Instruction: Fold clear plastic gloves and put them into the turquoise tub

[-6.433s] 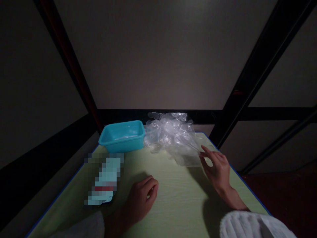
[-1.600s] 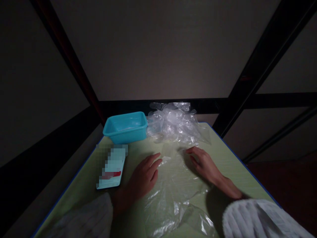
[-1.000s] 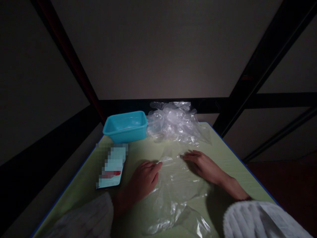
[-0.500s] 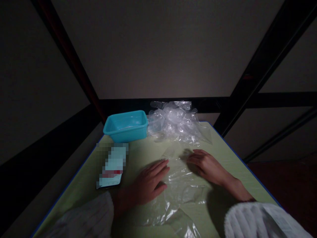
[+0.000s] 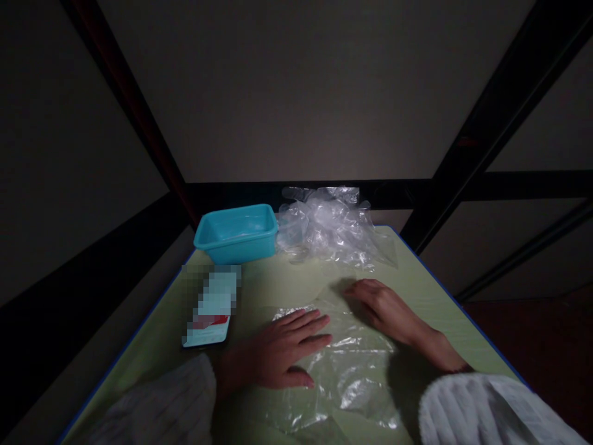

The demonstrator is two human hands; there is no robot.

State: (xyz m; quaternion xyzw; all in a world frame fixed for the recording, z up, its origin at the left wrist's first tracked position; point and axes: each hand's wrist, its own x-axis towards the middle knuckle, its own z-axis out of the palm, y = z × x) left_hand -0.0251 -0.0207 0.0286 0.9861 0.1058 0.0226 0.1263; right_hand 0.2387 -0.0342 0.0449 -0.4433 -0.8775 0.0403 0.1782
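Observation:
A thin clear disposable plastic glove (image 5: 356, 364) lies spread and wrinkled on the table in front of me. My left hand (image 5: 290, 349) rests flat on its left part, fingers stretched and apart. At the far right edge of the plastic, my right hand (image 5: 373, 303) is closed, its fingers curled together on the glove; the fingertips are partly in shadow. Behind both hands is a loose heap of clear plastic gloves (image 5: 331, 225), with rounded finger shapes showing at its edges.
A turquoise plastic basin (image 5: 241, 247) stands at the back left, beside the heap. Nearer me lies a phone (image 5: 210, 327) with a lit, pixelated screen. The pale green table (image 5: 278, 281) has a blue edge and meets a dark wall behind.
My left hand has slid slightly right and toward me, its fingers spreading wider. The plastic under it has shifted and wrinkled differently. My right hand has moved slightly left.

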